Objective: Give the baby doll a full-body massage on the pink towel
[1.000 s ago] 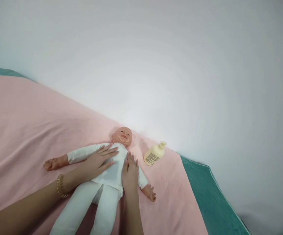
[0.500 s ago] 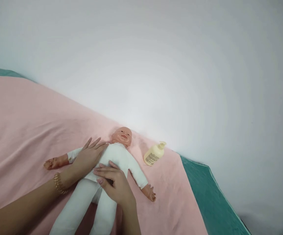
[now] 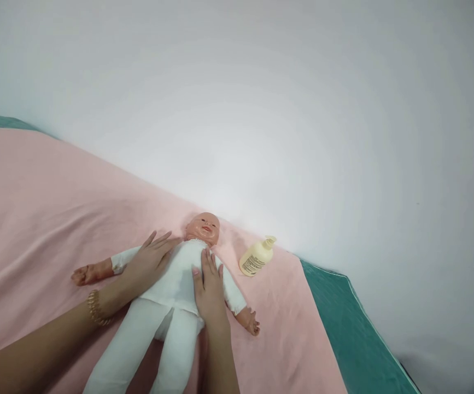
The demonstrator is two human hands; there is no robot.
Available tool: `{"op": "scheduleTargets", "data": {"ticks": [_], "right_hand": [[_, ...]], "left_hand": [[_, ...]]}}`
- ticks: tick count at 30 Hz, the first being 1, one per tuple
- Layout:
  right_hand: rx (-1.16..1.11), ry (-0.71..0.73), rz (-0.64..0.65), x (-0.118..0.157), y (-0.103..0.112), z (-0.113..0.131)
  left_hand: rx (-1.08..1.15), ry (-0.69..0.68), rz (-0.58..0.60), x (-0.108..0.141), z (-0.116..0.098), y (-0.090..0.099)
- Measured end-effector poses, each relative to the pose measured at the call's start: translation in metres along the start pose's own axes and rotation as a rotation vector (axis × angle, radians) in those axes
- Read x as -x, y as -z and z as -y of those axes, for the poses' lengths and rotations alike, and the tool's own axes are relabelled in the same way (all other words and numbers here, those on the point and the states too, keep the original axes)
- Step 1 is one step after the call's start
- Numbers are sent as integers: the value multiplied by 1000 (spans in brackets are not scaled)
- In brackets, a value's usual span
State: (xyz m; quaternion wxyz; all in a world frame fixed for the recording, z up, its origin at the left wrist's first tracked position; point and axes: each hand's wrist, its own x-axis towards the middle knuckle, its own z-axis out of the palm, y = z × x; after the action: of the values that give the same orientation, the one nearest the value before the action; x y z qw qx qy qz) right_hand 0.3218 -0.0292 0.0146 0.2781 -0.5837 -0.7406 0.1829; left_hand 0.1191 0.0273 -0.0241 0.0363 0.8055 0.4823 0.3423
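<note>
A baby doll (image 3: 179,279) with a white cloth body lies face up, its head toward the wall and its arms spread out. My left hand (image 3: 150,262) rests flat along the left side of the doll's chest and upper arm, fingers stretched apart. On the right side of the chest lies my right hand (image 3: 211,287), its fingers extended toward the doll's shoulder and the thumb apart. Neither hand grips anything. A pale yellow pump bottle (image 3: 256,257) with a printed label leans slightly to the right, beyond the doll's right-hand arm.
A pink sheet (image 3: 56,208) with soft folds lies under the doll and the bottle. Green covering (image 3: 343,312) shows past its edge at the right and far left. A plain white wall (image 3: 237,109) rises behind.
My right hand has moved from the middle of the doll's belly up and right to the side of its chest, and its fingers now point upward. My left hand has stayed nearly still.
</note>
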Motion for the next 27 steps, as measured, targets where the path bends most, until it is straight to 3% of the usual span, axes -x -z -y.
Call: {"op": "scheduleTargets", "data": {"ticks": [2, 6, 11, 14, 18, 27], "right_hand": [[19, -35, -49, 0, 0, -3], [71, -102, -111, 1, 1, -8], [76, -123, -142, 1, 2, -11], [67, -131, -140, 1, 3, -10], [64, -141, -131, 0, 3, -10], [33, -119, -154, 0, 1, -12]], "left_hand": [[106, -31, -11, 1, -5, 4], [296, -247, 67, 7, -24, 16], [457, -431, 290, 11, -45, 30], [465, -446, 381, 7, -49, 32], [394, -410, 415, 5, -47, 31], [218, -303, 302, 7, -38, 23]]}}
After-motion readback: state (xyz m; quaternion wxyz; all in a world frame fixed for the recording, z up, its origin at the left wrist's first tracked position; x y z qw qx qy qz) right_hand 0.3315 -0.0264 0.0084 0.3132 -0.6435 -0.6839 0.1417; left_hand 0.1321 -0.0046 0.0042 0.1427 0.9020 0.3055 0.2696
